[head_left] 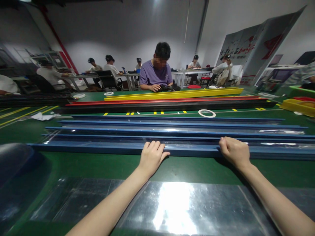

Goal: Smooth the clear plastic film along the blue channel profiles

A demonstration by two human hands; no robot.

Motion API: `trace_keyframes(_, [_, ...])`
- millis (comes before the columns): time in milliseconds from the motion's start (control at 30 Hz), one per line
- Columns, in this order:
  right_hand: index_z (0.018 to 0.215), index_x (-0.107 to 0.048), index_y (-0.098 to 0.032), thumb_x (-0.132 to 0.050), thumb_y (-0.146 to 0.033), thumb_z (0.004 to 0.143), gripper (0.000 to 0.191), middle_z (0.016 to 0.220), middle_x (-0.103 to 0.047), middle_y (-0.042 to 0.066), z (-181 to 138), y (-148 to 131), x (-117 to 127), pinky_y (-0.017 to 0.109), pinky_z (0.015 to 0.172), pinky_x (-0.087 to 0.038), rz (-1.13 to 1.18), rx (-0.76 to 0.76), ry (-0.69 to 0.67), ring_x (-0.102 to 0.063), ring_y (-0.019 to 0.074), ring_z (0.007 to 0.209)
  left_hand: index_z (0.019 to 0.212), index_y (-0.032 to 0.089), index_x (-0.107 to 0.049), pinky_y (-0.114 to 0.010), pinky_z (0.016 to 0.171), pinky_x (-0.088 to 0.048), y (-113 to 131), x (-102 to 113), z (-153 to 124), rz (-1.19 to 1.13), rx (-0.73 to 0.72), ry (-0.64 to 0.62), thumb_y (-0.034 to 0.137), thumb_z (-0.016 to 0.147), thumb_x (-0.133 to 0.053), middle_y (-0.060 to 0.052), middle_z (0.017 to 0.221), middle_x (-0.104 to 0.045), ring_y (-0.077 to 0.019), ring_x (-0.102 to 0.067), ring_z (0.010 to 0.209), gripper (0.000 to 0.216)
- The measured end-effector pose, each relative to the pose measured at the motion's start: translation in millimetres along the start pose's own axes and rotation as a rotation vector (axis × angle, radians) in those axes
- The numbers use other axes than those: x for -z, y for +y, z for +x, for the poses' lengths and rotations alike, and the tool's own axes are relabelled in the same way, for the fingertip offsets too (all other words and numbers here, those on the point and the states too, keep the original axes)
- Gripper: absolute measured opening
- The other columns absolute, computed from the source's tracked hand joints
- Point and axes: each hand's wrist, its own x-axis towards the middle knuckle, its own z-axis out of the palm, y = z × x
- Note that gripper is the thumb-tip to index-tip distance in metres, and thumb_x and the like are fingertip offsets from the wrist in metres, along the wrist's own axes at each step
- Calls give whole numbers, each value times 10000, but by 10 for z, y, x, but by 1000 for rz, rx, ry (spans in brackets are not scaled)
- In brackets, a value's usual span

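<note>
Several long blue channel strips [172, 131] lie side by side across the green table [103, 164]. My left hand [152, 156] rests on the nearest blue strip [98, 148], fingers curled over its front edge. My right hand [234, 151] grips the same strip further right, fingers bent round its edge. Clear film covers parts of the strips.
A shiny clear plastic sheet [172, 206] lies at the near edge under my forearms. Beyond the blue strips lie black, red [162, 101] and yellow strips [177, 94], plus a white tape ring [207, 113]. A person in a purple shirt [157, 73] sits opposite; others sit at far tables.
</note>
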Motion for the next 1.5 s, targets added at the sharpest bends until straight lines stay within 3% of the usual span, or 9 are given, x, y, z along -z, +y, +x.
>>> trace_keyframes(1500, [430, -427, -167, -285, -300, 825, 440, 439, -487, 27, 0, 0, -10, 234, 438, -208, 13, -39, -40, -414, 98, 432, 795, 173, -545, -295, 621, -276, -3, -23, 1, 1, -1, 7, 423, 799, -455, -23, 720, -564, -163, -478, 691, 266])
